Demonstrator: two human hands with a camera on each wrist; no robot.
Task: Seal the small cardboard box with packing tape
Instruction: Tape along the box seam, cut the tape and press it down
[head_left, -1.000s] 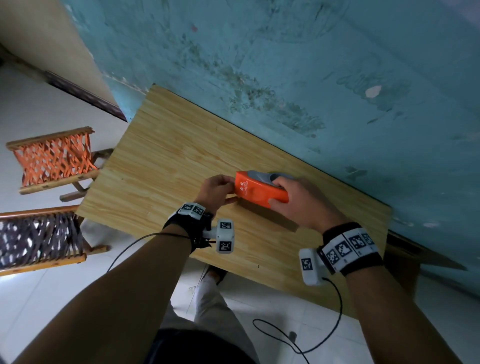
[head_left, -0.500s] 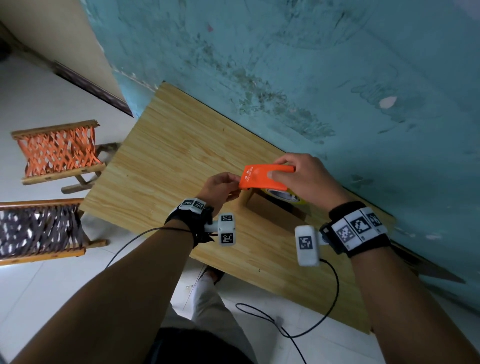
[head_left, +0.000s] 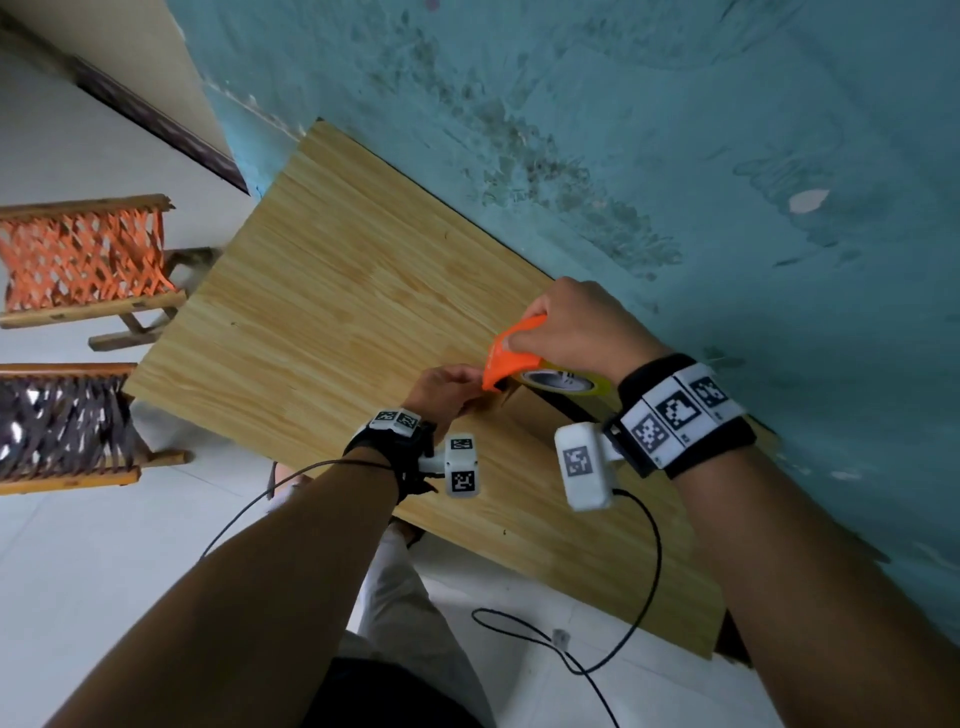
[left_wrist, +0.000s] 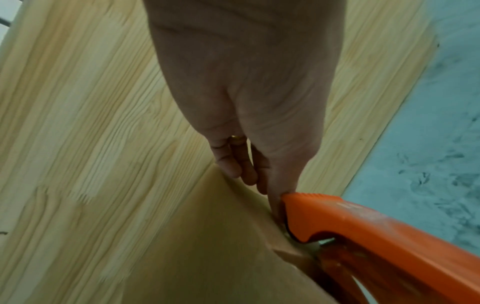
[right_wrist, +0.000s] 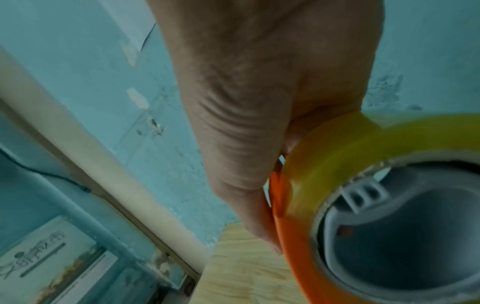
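Note:
My right hand (head_left: 571, 327) grips an orange tape dispenser (head_left: 511, 353) with a yellowish tape roll (head_left: 561, 382). It is tilted, nose down. The small cardboard box (head_left: 524, 408) lies under it on the wooden table (head_left: 337, 291), mostly hidden. My left hand (head_left: 447, 389) pinches the box's near end edge right at the dispenser's nose. In the left wrist view the fingers (left_wrist: 233, 168) touch the tan box (left_wrist: 207, 246) and the thumb lies against the orange dispenser (left_wrist: 376, 236). The right wrist view shows the tape roll (right_wrist: 350, 139) and the dispenser (right_wrist: 288, 236) close up.
The table stands against a stained teal wall (head_left: 675, 130). Two woven stools stand on the floor at the left, one orange (head_left: 83, 260) and one dark (head_left: 62, 426). A black cable (head_left: 639, 597) hangs from my right wrist past the table's near edge.
My right hand has lifted the dispenser off the box top and tipped it, bringing its nose down at the box's end. My left hand stayed at that end.

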